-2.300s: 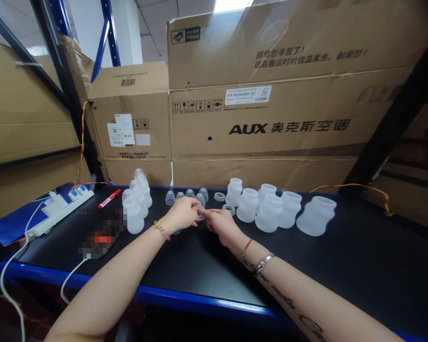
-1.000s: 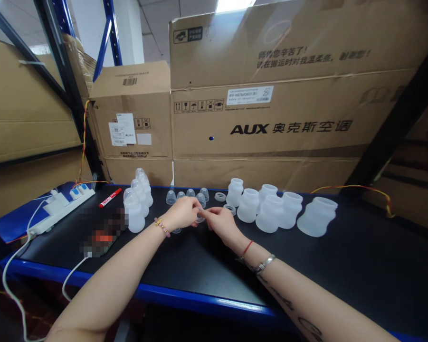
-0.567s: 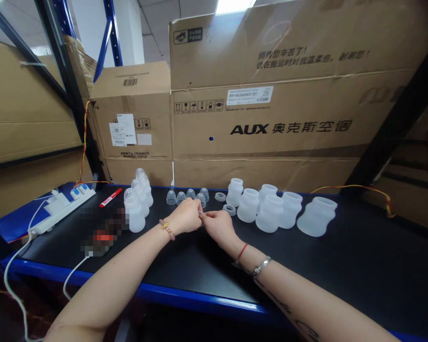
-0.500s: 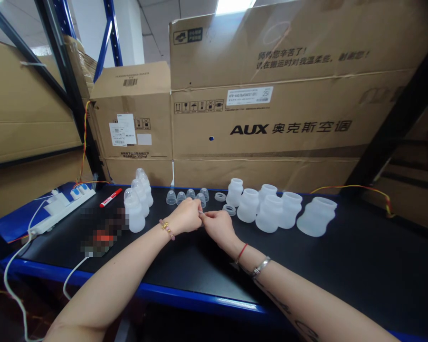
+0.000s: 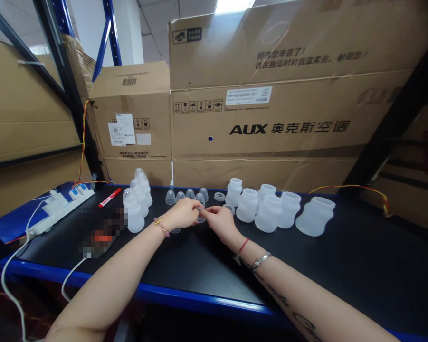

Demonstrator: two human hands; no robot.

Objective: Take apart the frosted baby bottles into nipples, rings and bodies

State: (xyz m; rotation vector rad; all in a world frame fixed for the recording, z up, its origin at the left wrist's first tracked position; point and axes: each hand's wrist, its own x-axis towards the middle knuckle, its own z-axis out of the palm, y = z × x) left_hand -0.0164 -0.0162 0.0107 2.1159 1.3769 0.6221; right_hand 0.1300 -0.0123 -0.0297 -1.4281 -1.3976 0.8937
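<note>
My left hand (image 5: 183,213) and my right hand (image 5: 220,222) meet over the middle of the black tabletop. Their fingertips pinch a small translucent bottle collar ring (image 5: 200,219) from both sides, and the fingers cover much of it. Behind my left hand stand several clear dome caps (image 5: 190,193). Past my right fingers lie two loose collar rings, one in plain sight (image 5: 219,196) and the other (image 5: 229,208) partly covered by that hand. Open frosted baby bottles (image 5: 268,213) stand to the right of my right hand.
Capped baby bottles (image 5: 134,213) stand in a row at the left. Beyond them are a red marker (image 5: 109,197), a pixelated device with a white cable, and a power strip (image 5: 66,213). Large cardboard sheets (image 5: 288,107) wall the back; a blue edge (image 5: 206,302) runs along the front.
My left hand has tilted and its fingers have straightened somewhat, baring more of the collar ring. A clear piece under the left wrist has come into sight.
</note>
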